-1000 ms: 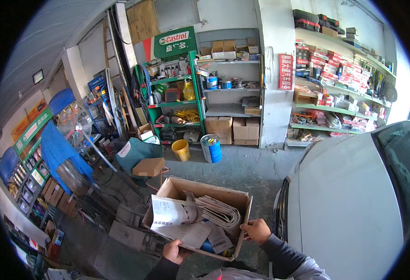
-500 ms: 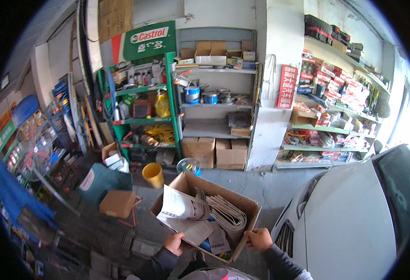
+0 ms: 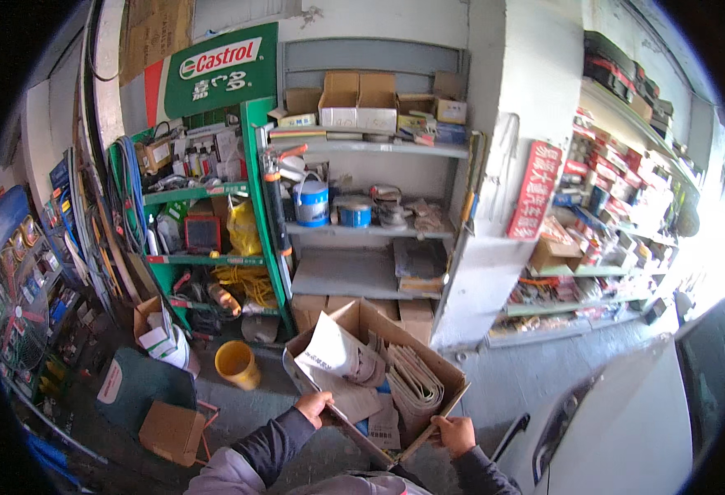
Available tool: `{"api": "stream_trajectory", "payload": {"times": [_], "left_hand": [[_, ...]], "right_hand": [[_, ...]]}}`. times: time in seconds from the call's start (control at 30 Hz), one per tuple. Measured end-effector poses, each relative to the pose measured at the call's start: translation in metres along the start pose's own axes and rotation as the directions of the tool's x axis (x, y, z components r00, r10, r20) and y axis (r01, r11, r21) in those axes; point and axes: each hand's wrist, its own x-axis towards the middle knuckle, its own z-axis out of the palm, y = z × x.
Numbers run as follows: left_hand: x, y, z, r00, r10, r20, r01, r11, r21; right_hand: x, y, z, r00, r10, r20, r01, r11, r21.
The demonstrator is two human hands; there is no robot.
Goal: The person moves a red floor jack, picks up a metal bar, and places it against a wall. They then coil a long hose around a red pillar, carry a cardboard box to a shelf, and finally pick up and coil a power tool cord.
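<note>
Shifted since the earlier frame: the cardboard box (image 3: 368, 318), now overlapping the cartons (image 3: 416, 312) under the grey shelving (image 3: 342, 271), and my view has swung with it. Progress, as I judge it: box is up and gripped, not yet set down, papers all inside. Left hand (image 3: 314, 406) is clamped on the near left edge, fingers curled; right hand (image 3: 455, 435) pinches the right edge; neither free. Box hangs tilted in front of the body, between both hands. Inside I get a folded newspaper stack (image 3: 414, 381) and a curled white sheet (image 3: 337, 351); stuff below too buried to tell. Beyond: green chair (image 3: 144, 388) with a small carton (image 3: 170, 431) on it, yellow bucket (image 3: 238, 365) on the floor, white car (image 3: 626, 421) at right. Farthest, shelving with blue cans (image 3: 311, 204), green rack (image 3: 267, 206) beside it
</note>
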Motion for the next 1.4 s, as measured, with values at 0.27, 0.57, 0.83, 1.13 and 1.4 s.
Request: {"api": "stream_trajectory", "payload": {"times": [0.27, 0.57, 0.83, 1.13, 1.4], "left_hand": [[0.161, 0.127, 0.027, 0.997, -0.014, -0.069, 0.011, 0.999, -0.032], [0.336, 0.239, 0.0, 0.994, 0.083, -0.07, -0.093, 0.984, -0.153], [0.311, 0.27, 0.063, 0.995, 0.059, -0.078, -0.08, 0.952, -0.295], [0.326, 0.272, 0.072, 0.932, 0.13, -0.337, -0.219, 0.945, -0.241], [0.452, 0.259, 0.018, 0.948, 0.146, -0.282, -0.275, 0.822, -0.499]], "right_hand": [[0.22, -0.115, 0.044, 0.992, 0.018, 0.125, -0.002, 0.992, -0.127], [0.46, -0.197, 0.134, 0.975, 0.019, 0.223, 0.02, 0.985, -0.171], [0.517, -0.287, 0.118, 0.966, 0.052, 0.254, 0.064, 0.902, -0.427], [0.574, -0.285, 0.135, 0.916, 0.023, 0.4, 0.155, 0.901, -0.406], [0.687, -0.285, 0.185, 0.885, -0.042, 0.464, 0.275, 0.851, -0.447]]}}
